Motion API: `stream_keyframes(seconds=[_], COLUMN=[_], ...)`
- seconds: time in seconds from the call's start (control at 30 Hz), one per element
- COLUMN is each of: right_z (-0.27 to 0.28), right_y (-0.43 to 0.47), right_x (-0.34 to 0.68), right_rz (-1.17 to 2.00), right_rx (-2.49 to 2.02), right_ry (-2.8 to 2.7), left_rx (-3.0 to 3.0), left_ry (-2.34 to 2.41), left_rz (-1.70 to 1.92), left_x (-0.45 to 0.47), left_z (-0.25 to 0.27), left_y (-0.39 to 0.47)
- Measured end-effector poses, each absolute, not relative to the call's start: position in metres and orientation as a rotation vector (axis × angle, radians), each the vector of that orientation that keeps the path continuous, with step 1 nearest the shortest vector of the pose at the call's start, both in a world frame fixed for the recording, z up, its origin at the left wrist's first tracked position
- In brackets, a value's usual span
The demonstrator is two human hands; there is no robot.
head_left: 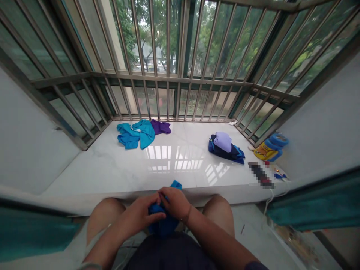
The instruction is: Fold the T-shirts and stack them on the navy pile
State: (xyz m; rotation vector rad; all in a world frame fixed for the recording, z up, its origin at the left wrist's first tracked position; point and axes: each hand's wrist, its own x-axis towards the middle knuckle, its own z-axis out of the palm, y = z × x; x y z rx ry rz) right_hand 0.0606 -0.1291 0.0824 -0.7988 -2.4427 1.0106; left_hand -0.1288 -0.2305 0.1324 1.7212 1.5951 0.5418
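Just in front of my body, between my knees, I hold a blue cloth garment [163, 225]. My left hand [146, 210] has its fingers closed on the fabric, the thumb lying across it. My right hand [174, 201] pinches the same cloth close to the left fingertips. A corner of brighter blue fabric sticks up past the right knuckles over the ledge's front edge. Most of the garment is hidden under my hands, and its exact kind cannot be made out.
The white marble window ledge [112, 176] spans ahead, with metal bars [168, 79] behind. On it lie a crumpled turquoise garment [136, 133], a purple cloth [161, 126], and folded dark-blue clothes [225, 150] topped with lilac fabric [222, 141]. A blue-lidded yellow container [266, 150] stands right. Green curtains [312, 202] flank.
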Motion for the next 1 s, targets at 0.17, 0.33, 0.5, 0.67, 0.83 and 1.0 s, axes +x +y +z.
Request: stream_keyframes(seconds=[0.17,0.33,0.5,0.67,0.83,1.0], right_z=[0.131,0.147,0.15,0.194,0.25,0.286], right_y=[-0.133,-0.165,-0.159,-0.129,-0.113,-0.075], right_x=[0.095,0.095,0.105,0.145,0.176,0.203], right_rz=[1.287,1.531,1.39,1.257,1.02,0.733], right_rx=[-0.99,-0.64,-0.896,-1.019,-1.034,-1.093], right_ry=[-2.221,-2.316,-2.155,-2.174,-2.246,-2.419], left_rx=[1.658,1.652,1.811,1.765,1.573,1.398], left_ry=[1.821,1.801,1.743,2.092,2.546,2.66], left_rz=[0.642,0.825,0.645,0.402,0.211,0.263], left_x=[-0.13,-0.108,-0.104,-0.133,-0.173,-0.222], left_z=[0.164,0.182,0.181,0.168,0.158,0.167], left_y=[-0.231,-0.219,-0.211,-0.201,-0.192,-0.187])
